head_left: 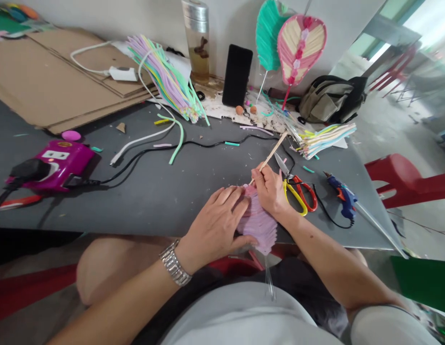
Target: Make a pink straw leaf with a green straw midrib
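Observation:
My left hand (222,220), with a metal watch at the wrist, holds a lilac fan-shaped piece (258,223) made of rows of fuzzy pipe cleaners, pink at its top. Its fingers lie over the left side, and the thumb rests near the lower end. My right hand (269,189) pinches a cream pipe cleaner (275,151) at the piece's top edge; the strip sticks out up and to the right. Thin wire-like strands (268,278) hang from the lower tip. Just right of my right hand lie scissors (301,191) with yellow and red handles.
A blue glue gun (343,194) lies at the right. Pipe-cleaner bundles (168,79), a bottle (196,43), a phone (237,75) and two finished fans (301,50) stand or lie along the back. A purple power socket (57,165) and black cable occupy the left.

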`<state>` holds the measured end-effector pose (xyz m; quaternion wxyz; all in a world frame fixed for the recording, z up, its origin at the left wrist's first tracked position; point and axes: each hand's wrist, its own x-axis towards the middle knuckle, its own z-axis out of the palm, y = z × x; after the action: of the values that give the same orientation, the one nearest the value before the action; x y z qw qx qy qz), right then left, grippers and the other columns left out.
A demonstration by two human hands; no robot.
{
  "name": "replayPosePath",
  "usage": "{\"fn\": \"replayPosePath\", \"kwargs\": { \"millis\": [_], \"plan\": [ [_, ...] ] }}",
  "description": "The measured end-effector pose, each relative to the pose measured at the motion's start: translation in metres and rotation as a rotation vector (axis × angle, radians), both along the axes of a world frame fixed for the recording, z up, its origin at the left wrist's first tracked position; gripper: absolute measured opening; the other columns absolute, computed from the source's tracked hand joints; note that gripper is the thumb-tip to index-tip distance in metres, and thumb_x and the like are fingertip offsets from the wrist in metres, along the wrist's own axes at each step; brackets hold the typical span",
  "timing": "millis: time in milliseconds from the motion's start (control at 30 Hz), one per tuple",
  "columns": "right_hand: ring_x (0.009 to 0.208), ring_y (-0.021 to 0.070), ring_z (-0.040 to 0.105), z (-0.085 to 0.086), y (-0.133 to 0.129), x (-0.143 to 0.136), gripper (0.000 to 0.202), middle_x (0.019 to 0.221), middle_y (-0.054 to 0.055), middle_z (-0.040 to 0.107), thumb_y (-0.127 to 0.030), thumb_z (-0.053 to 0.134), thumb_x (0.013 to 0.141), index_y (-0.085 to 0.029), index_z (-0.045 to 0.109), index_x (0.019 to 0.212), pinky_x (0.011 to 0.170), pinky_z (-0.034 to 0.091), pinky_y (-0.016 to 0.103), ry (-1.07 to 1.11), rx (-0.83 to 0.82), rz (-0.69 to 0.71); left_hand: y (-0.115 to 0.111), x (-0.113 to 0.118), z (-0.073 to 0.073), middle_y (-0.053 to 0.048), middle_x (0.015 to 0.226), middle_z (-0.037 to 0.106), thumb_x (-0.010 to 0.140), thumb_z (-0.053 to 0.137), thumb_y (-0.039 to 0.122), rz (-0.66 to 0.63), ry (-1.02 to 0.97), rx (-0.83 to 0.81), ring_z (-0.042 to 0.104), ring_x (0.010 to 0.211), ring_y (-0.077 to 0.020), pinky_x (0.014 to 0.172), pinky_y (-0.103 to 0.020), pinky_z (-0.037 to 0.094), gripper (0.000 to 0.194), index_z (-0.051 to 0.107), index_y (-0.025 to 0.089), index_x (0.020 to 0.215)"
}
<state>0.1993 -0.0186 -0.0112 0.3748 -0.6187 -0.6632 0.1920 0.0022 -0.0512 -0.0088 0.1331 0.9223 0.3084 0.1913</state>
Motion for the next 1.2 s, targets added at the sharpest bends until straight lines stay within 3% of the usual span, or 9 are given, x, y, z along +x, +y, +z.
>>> {"fn": "replayPosePath", "kwargs": {
  "millis": [533,667,733,800,867,967,1033,1100,1200],
  "plan": [
    [0.063,0.0162,0.057,-0.003,0.001,0.001,0.027,0.071,0.001,0.062,-0.041,0.040,0.103,-0.024,0.051,0.084,0.065,0.043,0.029,-0.087,0.008,0.000,-0.001,0.001,0.002,-0.024,0.147,0.054,0.084,0.051,0.083,0.009,0.017,-0.008,0.048,0.137,-0.0397,0.116,-0.059,0.037,0.088,0.058,0.012,0.134],
    [0.070,0.0180,0.061,0.005,0.005,0.011,0.030,0.077,0.003,0.065,-0.039,0.036,0.105,-0.024,0.052,0.084,0.070,0.045,0.029,-0.117,0.059,-0.056,-0.001,-0.003,0.001,-0.023,0.152,0.050,0.084,0.056,0.079,-0.001,-0.020,0.017,0.041,0.145,-0.0401,0.120,-0.061,0.033,0.088,0.053,0.013,0.142],
    [0.079,0.0207,0.064,0.015,0.012,0.018,0.027,0.087,0.008,0.069,-0.033,0.037,0.105,-0.023,0.055,0.087,0.074,0.045,0.031,-0.242,0.090,-0.086,-0.002,-0.007,-0.001,-0.022,0.156,0.047,0.089,0.059,0.071,0.015,-0.095,0.048,0.037,0.149,-0.0389,0.122,-0.062,0.031,0.080,0.052,0.014,0.144],
    [0.083,0.0233,0.066,0.026,0.021,0.023,0.022,0.093,0.011,0.071,-0.027,0.041,0.104,-0.021,0.059,0.092,0.074,0.043,0.032,-0.405,0.030,-0.118,-0.006,-0.012,-0.002,-0.019,0.151,0.053,0.097,0.058,0.055,0.085,-0.244,0.069,0.045,0.144,-0.0340,0.119,-0.057,0.037,0.055,0.058,0.017,0.137],
    [0.082,0.0250,0.067,0.034,0.030,0.026,0.015,0.093,0.012,0.072,-0.025,0.050,0.102,-0.021,0.062,0.095,0.072,0.042,0.032,-0.540,-0.093,-0.138,-0.017,-0.017,-0.003,-0.015,0.131,0.067,0.102,0.053,0.036,0.206,-0.434,0.057,0.061,0.126,-0.0265,0.107,-0.047,0.050,0.028,0.067,0.019,0.121],
    [0.084,0.0265,0.068,0.045,0.033,0.029,0.001,0.098,0.014,0.073,-0.021,0.064,0.095,-0.020,0.064,0.094,0.071,0.041,0.032,-0.617,-0.187,-0.144,-0.041,-0.025,-0.004,-0.007,0.094,0.074,0.100,0.054,0.027,0.376,-0.614,-0.055,0.069,0.088,-0.0189,0.080,-0.034,0.057,0.018,0.070,0.019,0.098],
    [0.087,0.0259,0.069,0.051,0.020,0.031,0.002,0.106,0.016,0.072,-0.020,0.064,0.095,-0.020,0.064,0.096,0.071,0.041,0.031,-0.607,-0.147,-0.157,-0.060,-0.028,-0.006,-0.005,0.083,0.073,0.098,0.057,0.029,0.441,-0.645,-0.177,0.068,0.074,-0.0168,0.069,-0.030,0.056,0.018,0.070,0.019,0.091],
    [0.084,0.0236,0.068,0.053,-0.011,0.035,0.010,0.104,0.014,0.072,-0.020,0.054,0.099,-0.020,0.064,0.095,0.069,0.040,0.030,-0.570,-0.072,-0.163,-0.075,-0.028,-0.010,-0.003,0.077,0.073,0.097,0.058,0.033,0.457,-0.659,-0.309,0.067,0.067,-0.0158,0.064,-0.028,0.055,0.020,0.069,0.019,0.089],
    [0.065,0.0199,0.063,0.042,-0.080,0.040,0.024,0.073,0.006,0.069,-0.025,0.048,0.100,-0.022,0.061,0.079,0.061,0.037,0.029,-0.406,-0.068,-0.109,-0.089,-0.025,-0.019,-0.001,0.071,0.071,0.097,0.057,0.038,0.433,-0.678,-0.474,0.066,0.063,-0.0157,0.062,-0.028,0.054,0.024,0.069,0.019,0.088]
  ]
}}
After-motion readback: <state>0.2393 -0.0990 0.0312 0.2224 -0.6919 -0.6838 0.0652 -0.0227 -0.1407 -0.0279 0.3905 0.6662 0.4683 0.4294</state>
